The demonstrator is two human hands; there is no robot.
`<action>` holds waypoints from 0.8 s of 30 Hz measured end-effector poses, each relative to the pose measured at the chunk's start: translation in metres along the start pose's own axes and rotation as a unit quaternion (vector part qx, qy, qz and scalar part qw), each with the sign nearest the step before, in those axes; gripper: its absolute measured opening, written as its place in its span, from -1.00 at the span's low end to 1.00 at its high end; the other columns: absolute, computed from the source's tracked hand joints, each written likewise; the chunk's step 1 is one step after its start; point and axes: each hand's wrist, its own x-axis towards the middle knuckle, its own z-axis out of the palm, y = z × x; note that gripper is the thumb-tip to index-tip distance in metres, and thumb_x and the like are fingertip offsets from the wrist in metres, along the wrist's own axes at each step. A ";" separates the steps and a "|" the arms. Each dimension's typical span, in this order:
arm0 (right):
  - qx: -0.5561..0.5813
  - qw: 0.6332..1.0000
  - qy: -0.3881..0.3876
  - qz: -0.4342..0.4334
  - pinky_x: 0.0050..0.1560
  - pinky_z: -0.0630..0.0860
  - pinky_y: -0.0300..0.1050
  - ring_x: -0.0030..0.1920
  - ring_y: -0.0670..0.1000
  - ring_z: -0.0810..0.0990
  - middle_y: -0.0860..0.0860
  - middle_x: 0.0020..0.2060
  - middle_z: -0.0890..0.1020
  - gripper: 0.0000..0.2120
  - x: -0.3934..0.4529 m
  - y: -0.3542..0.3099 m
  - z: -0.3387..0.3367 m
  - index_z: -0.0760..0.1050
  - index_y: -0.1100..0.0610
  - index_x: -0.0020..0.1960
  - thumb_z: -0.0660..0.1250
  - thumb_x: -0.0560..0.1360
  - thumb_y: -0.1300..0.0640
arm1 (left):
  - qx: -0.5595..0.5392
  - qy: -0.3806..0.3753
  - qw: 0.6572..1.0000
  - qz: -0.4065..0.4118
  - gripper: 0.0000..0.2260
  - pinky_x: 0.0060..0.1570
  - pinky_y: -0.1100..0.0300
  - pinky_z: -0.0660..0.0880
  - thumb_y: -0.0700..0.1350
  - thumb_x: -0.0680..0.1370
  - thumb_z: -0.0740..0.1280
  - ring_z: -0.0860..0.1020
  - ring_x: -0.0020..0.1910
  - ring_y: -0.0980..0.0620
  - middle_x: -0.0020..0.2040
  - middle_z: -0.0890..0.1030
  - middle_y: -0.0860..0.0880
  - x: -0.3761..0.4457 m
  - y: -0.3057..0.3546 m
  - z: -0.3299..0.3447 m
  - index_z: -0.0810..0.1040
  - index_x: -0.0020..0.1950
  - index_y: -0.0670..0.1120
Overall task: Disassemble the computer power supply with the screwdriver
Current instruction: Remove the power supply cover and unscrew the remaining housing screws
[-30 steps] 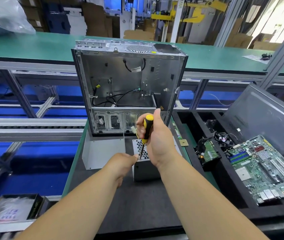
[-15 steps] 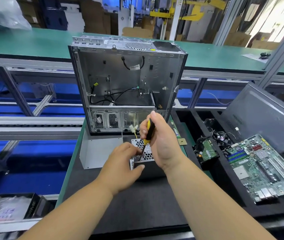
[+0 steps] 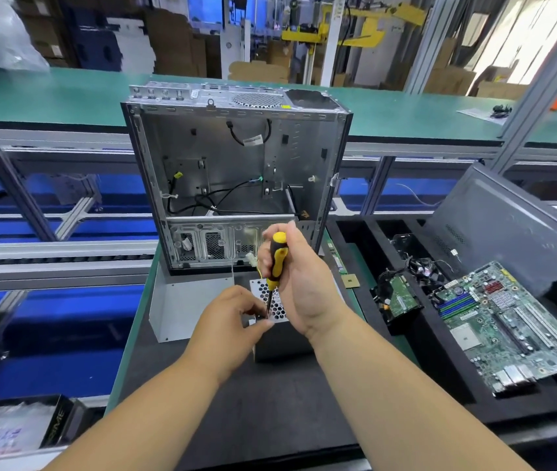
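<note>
Fingers (image 3: 299, 256) of right hand (image 3: 307, 287) grip one screwdriver (image 3: 275, 260); left hand (image 3: 226, 328) pinches one power supply (image 3: 280, 338).

The power supply (image 3: 279, 331) sits on the desk (image 3: 270, 419), just near of the open computer case (image 3: 236, 185), which stands upright at the far edge. A metal cover (image 3: 185, 307) stands left of the power supply. To the right, a tray (image 3: 457, 396) holds a hard drive (image 3: 397, 299) and, farther right, a motherboard (image 3: 511, 331).
</note>
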 end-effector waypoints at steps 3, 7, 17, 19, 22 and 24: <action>-0.033 0.999 -0.002 0.001 -0.07 0.34 -0.10 -0.32 -0.04 0.37 -0.06 -0.35 0.47 -0.69 0.000 0.001 0.002 0.32 0.11 -0.10 0.16 0.54 -0.14 | -0.003 0.002 1.000 -0.010 -0.77 -0.11 0.53 0.35 -0.20 0.39 0.56 0.51 -0.08 0.26 -0.17 0.54 0.09 0.001 -0.001 0.002 0.57 -0.28 0.07; -0.033 0.999 0.009 0.009 -0.10 0.45 -0.13 -0.29 -0.04 0.46 -0.05 -0.29 0.55 -0.69 0.003 -0.001 0.000 0.38 0.12 -0.10 0.21 0.50 -0.14 | -0.003 -0.008 1.000 -0.012 -0.77 -0.10 0.54 0.34 -0.18 0.40 0.55 0.49 -0.07 0.28 -0.16 0.53 0.09 0.002 -0.002 0.001 0.56 -0.27 0.09; 0.003 0.999 0.003 0.035 -0.22 0.42 -0.21 -0.35 -0.08 0.43 -0.02 -0.38 0.49 -0.56 0.006 -0.002 0.004 0.53 0.13 -0.17 0.06 0.69 -0.08 | 0.002 -0.019 0.999 -0.026 -0.74 -0.16 0.48 0.35 -0.13 0.42 0.55 0.48 -0.11 0.27 -0.14 0.50 0.11 0.002 -0.005 0.001 0.53 -0.27 0.16; 0.006 1.000 -0.003 0.031 -0.27 0.39 -0.25 -0.37 -0.07 0.38 -0.02 -0.40 0.45 -0.56 0.005 -0.002 0.005 0.51 0.13 -0.16 0.07 0.67 -0.13 | -0.004 -0.016 0.999 -0.030 -0.76 -0.17 0.47 0.36 -0.12 0.41 0.56 0.49 -0.12 0.26 -0.14 0.51 0.10 0.002 -0.006 0.001 0.54 -0.27 0.15; -0.022 1.000 -0.011 0.019 -0.19 0.37 -0.18 -0.35 -0.04 0.37 -0.04 -0.37 0.47 -0.68 0.004 -0.002 0.003 0.39 0.11 -0.11 0.18 0.55 -0.16 | 0.000 -0.020 0.999 -0.036 -0.76 -0.18 0.44 0.37 -0.10 0.40 0.56 0.49 -0.13 0.29 -0.14 0.51 0.11 0.002 -0.006 0.001 0.54 -0.26 0.16; -0.062 0.998 -0.010 0.010 -0.10 0.36 -0.08 -0.33 -0.01 0.40 -0.04 -0.33 0.52 -0.72 0.003 -0.002 0.001 0.37 0.07 -0.15 0.19 0.54 -0.14 | 0.001 -0.019 0.999 -0.043 -0.79 -0.18 0.41 0.38 -0.08 0.41 0.56 0.49 -0.12 0.28 -0.13 0.50 0.11 0.002 -0.006 0.001 0.56 -0.26 0.15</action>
